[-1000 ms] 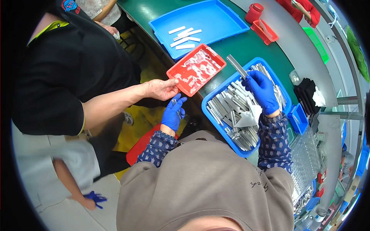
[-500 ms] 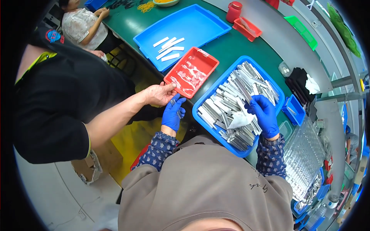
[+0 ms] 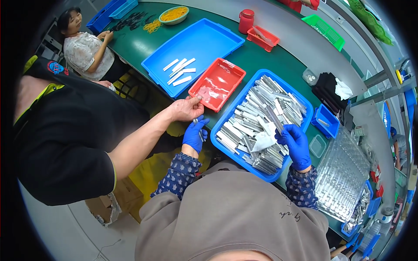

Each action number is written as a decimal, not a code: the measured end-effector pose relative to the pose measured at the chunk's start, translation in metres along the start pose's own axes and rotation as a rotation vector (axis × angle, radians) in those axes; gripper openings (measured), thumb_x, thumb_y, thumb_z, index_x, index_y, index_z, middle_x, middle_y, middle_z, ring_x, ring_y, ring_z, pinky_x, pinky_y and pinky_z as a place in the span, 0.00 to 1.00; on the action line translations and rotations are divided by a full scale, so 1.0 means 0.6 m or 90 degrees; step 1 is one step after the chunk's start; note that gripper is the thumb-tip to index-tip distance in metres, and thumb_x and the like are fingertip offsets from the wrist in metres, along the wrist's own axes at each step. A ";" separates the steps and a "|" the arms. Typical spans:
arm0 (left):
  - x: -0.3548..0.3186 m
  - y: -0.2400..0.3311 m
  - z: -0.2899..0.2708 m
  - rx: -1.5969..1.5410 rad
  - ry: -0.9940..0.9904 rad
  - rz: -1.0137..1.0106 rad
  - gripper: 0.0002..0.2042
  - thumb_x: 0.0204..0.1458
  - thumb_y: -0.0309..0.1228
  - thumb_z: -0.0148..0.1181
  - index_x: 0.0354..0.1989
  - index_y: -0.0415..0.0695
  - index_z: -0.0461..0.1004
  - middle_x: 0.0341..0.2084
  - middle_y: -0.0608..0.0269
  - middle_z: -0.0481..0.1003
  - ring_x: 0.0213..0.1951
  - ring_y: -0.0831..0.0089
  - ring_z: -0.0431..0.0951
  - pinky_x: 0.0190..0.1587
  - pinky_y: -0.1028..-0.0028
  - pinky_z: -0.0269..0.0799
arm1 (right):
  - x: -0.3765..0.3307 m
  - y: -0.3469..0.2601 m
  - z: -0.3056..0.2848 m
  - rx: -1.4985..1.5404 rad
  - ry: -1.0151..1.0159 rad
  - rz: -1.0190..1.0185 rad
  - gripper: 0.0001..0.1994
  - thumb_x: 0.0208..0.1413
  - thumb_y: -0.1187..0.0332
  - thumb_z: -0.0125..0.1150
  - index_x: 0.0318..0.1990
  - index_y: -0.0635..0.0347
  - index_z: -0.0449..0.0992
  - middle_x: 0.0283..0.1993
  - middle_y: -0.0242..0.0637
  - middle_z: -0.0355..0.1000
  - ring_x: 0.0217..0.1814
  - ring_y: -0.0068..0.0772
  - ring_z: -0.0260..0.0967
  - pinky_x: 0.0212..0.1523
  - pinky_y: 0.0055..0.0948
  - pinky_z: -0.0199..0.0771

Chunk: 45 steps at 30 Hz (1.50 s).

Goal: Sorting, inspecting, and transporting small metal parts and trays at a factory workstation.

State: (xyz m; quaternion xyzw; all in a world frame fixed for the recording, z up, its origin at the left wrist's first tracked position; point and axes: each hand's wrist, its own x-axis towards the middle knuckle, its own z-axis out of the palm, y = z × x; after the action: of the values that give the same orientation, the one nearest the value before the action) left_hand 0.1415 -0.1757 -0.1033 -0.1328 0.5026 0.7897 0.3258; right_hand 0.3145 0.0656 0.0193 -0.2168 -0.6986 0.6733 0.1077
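Note:
Both my hands wear blue gloves. My left hand [image 3: 195, 135] is curled around a small metal strip [image 3: 200, 135], just below the near corner of a red tray [image 3: 235, 71]. A co-worker's bare hand [image 3: 187, 108] grips that corner, just above my left hand. My right hand [image 3: 296, 145] is over the right side of a blue bin [image 3: 216, 142], its fingers pinching the end of a long grey metal strip [image 3: 273, 118]. The bin is heaped with grey and white strips. A crumpled white wipe [image 3: 264, 140] lies on the heap beside my right hand.
A large blue tray [image 3: 198, 39] with several white strips stands beyond the red tray. Right of the bin are a small blue box [image 3: 326, 122], dark folded cloth [image 3: 329, 89] and stacked clear plastic trays [image 3: 342, 178]. The co-worker's arm [image 3: 141, 135] reaches in from the left.
The view has shifted, so the table's things sit further left. My right hand has drawn slightly toward me, still with the metal strip. The left hand and the co-worker's grip look nearly the same.

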 end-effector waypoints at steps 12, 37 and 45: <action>0.027 0.008 0.032 -0.024 -0.057 -0.033 0.16 0.45 0.29 0.52 0.45 0.45 0.63 0.30 0.65 0.74 0.15 0.81 0.64 0.18 0.82 0.60 | -0.023 0.008 -0.014 0.027 0.052 -0.006 0.07 0.51 0.71 0.50 0.34 0.67 0.68 0.28 0.36 0.70 0.27 0.20 0.65 0.28 0.17 0.65; 0.023 0.017 0.009 -0.086 -0.090 -0.052 0.18 0.43 0.27 0.54 0.44 0.43 0.62 0.30 0.62 0.73 0.19 0.77 0.66 0.20 0.79 0.62 | -0.054 0.041 -0.038 0.062 0.064 0.014 0.07 0.51 0.70 0.49 0.34 0.65 0.68 0.29 0.37 0.71 0.25 0.21 0.67 0.27 0.17 0.66; -0.002 0.018 0.003 -0.091 -0.052 -0.018 0.17 0.43 0.27 0.51 0.44 0.42 0.62 0.31 0.60 0.72 0.20 0.76 0.66 0.21 0.80 0.63 | -0.053 0.045 -0.038 0.052 0.036 0.015 0.07 0.50 0.71 0.49 0.35 0.65 0.67 0.29 0.39 0.70 0.25 0.24 0.68 0.27 0.19 0.67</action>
State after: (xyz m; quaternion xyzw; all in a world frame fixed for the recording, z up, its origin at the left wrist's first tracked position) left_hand 0.1354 -0.1776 -0.0942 -0.1306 0.4293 0.8235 0.3472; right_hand 0.3570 0.0719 -0.0013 -0.2396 -0.6647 0.6959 0.1285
